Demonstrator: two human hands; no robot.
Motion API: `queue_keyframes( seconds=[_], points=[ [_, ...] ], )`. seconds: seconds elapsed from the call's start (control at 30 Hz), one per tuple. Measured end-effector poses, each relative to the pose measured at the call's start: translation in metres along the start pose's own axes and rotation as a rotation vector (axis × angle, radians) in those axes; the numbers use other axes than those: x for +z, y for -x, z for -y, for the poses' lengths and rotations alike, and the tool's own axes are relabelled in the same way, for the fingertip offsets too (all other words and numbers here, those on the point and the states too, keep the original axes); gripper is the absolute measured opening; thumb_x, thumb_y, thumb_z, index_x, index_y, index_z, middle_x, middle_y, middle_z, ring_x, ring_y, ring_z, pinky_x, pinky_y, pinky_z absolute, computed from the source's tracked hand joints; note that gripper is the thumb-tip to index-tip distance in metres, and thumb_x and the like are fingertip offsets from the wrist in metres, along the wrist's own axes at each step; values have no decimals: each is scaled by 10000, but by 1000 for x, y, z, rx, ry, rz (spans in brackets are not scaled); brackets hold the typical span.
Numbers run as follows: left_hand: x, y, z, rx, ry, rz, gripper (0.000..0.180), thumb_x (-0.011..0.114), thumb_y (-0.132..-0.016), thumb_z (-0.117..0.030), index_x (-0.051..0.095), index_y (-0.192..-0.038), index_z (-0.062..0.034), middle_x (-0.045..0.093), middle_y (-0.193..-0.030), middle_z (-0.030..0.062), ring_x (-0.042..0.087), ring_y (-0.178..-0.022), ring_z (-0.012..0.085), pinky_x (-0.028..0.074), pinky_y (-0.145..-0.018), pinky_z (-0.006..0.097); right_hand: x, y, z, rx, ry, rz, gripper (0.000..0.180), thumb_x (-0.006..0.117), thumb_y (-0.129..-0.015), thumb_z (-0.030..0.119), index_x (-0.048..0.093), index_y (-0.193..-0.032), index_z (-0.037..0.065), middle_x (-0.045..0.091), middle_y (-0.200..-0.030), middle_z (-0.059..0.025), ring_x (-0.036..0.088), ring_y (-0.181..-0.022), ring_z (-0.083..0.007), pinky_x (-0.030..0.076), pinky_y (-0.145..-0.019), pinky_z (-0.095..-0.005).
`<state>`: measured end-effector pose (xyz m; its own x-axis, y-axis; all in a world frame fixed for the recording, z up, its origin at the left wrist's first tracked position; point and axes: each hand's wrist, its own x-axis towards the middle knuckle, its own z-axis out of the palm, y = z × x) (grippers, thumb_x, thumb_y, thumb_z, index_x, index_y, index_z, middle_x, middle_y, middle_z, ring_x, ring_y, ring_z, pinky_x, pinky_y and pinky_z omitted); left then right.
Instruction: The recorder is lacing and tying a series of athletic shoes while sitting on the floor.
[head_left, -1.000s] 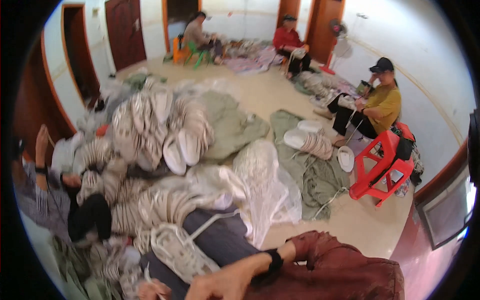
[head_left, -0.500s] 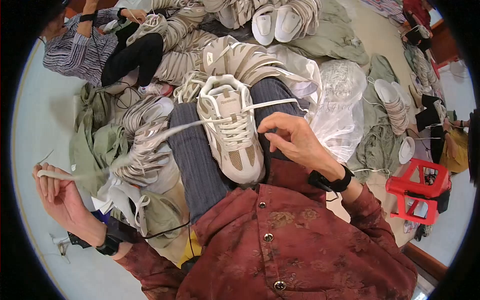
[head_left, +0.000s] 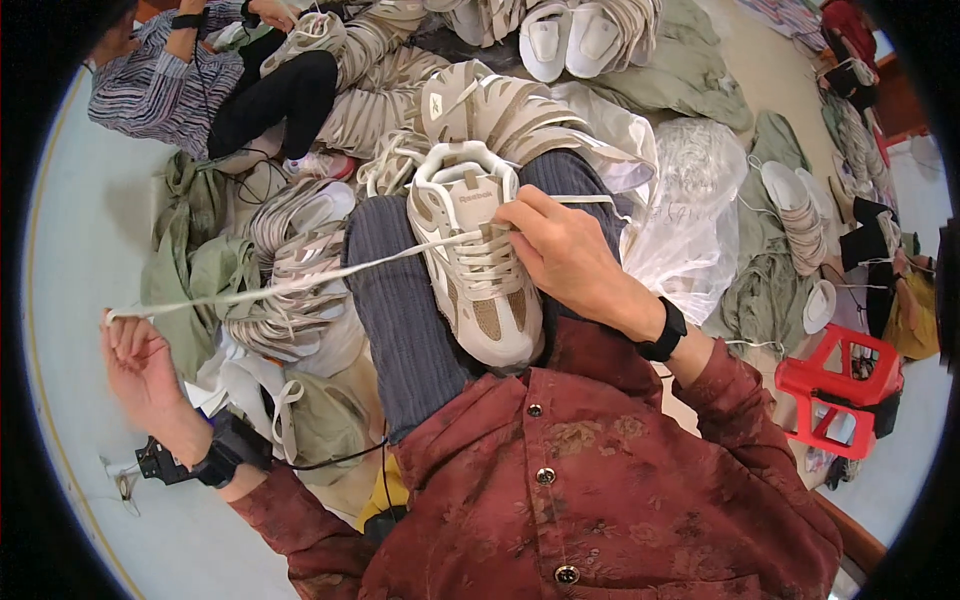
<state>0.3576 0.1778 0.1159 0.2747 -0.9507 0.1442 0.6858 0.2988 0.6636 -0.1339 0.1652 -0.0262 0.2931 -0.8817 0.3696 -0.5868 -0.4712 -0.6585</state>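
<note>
A beige and white sneaker (head_left: 487, 325) rests upright between my thighs, toe toward me, with laces threaded through its eyelets. My left hand (head_left: 142, 365) is far out to the left, its fingers closed on the end of a white shoelace (head_left: 270, 288). That lace runs taut from there to the top of the lacing. At the upper eyelets, my right hand (head_left: 570, 255) has its fingertips pinched on the lace, against the shoe's tongue. Another stretch of lace trails to the right behind this hand; what lies under the fingertips is partly hidden.
Rows of nested beige shoe uppers (head_left: 505, 110) are piled ahead, with more (head_left: 295, 250) on the left. A clear plastic bag (head_left: 685, 230) lies beside my right leg, and a red stool (head_left: 840, 390) is farther right. Someone in a striped shirt (head_left: 160, 95) sits at far left.
My right hand has moved left from beside the shoe onto the top of the lacing. The lace to my left hand has pulled from slack and blurred to straight, and the left hand has shifted slightly right.
</note>
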Motion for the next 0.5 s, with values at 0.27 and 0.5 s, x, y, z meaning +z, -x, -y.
queue_keyframes(
  seconds=[0.27, 0.5],
  points=[
    [3, 13, 111, -218, -29, -165, 112, 502, -1016, -78, 507, -985, 29, 430, -721, 11, 391, -568, 78, 342, -519, 218, -8, -17, -21, -35, -225, 168, 69, 617, -858, -5, 553, -883, -8, 524, -728, -125, 547, -629, -272, 432, -577, -375],
    [8, 40, 175, -417, -66, -224, 179, 527, -1020, -119, 565, -1086, 43, 465, -753, 11, 408, -624, 67, 339, -539, 208, -38, -4, -9, 131, -266, 519, 228, 657, -867, 124, 529, -775, -41, 511, -617, -215, 494, -550, -375, 402, -535, -426]
  ],
)
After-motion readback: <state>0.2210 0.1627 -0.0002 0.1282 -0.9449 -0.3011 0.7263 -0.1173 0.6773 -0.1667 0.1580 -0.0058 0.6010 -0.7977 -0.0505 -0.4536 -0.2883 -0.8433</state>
